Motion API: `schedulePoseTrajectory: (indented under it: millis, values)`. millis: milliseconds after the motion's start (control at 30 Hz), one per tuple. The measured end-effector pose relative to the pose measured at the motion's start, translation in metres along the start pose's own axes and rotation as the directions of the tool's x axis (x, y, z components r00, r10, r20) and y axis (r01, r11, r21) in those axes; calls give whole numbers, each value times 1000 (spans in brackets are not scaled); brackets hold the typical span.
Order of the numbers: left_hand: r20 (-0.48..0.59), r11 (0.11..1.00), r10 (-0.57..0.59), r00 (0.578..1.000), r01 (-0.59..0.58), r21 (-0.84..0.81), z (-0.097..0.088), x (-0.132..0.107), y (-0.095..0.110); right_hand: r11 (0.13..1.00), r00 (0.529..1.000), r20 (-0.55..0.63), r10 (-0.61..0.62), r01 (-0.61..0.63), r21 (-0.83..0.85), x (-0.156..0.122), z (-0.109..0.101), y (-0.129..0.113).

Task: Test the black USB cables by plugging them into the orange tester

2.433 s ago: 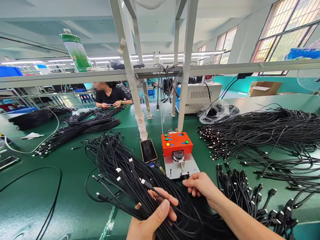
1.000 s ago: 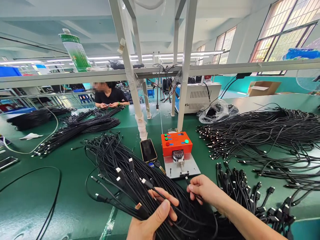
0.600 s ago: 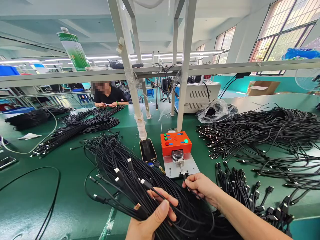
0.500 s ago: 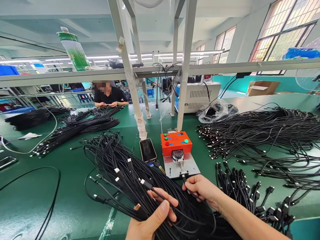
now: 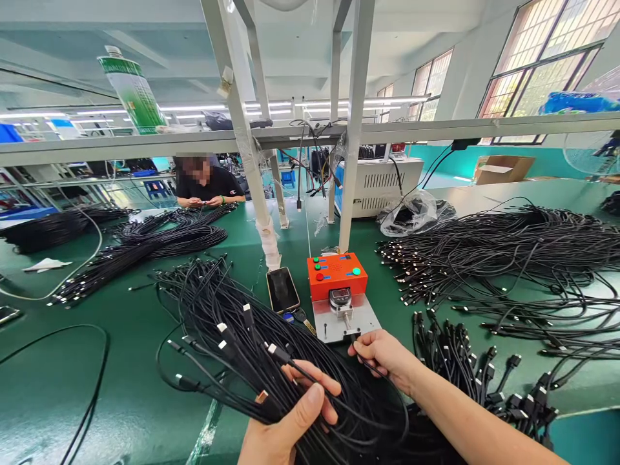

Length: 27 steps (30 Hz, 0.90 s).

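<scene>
My right hand [image 5: 382,355] pinches a black cable by its plug end, at the front edge of the metal plate [image 5: 324,326] of an orange test box [image 5: 338,278]. The plug's tip is hidden at the small block on that plate. A small round digital gauge [image 5: 340,297] sits behind the block. My left hand [image 5: 300,407] is wrapped round several black cables, their silver-tipped plugs [image 5: 278,352] pointing up and left. Beneath both hands lies a long bundle of black cables [image 5: 208,303].
A phone [image 5: 283,289] and keys [image 5: 304,319] lie left of the box. Cable piles [image 5: 508,239] spread at the right, with more cables [image 5: 159,239] at the far left. Frame posts [image 5: 356,129] rise behind the box. A person [image 5: 208,184] sits across the table.
My right hand has brought the cable's plug up against the block on the metal plate, where its tip no longer shows. My left hand keeps its hold. The view has shifted slightly.
</scene>
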State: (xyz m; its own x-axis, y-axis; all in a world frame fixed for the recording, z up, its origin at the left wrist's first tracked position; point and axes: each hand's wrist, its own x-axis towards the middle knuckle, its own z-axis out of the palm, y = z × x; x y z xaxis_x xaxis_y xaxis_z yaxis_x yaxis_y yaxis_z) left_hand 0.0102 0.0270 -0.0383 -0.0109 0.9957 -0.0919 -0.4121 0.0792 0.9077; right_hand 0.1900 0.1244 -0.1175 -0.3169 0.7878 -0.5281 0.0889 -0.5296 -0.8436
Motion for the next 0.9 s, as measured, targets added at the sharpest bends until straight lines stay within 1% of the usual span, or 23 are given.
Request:
schedulePoseTrajectory:
  millis: [133, 300, 533, 767, 900]
  values:
    - [44, 1000, 6, 999, -5, -5, 1, 0, -1, 1000, 1000, 21, -21, 20, 20, 2, -3, 2]
    - [-3, 998, 42, 999, -42, 41, 4, -2, 1, 999, 999, 28, -30, 29, 29, 2, -2, -1]
    - [77, 1000, -10, 997, 9, 13, -5, 2, -3, 1000, 999, 32, -25, 24, 20, 2, -3, 0]
    - [66, 1000, 5, 998, -6, 20, -4, 1, -4, 999, 999, 32, -33, 33, 10, 1, -3, -2]
    - [8, 997, 40, 999, -40, 60, 3, -2, -1, 1000, 999, 26, -29, 29, 8, -1, -2, -3]
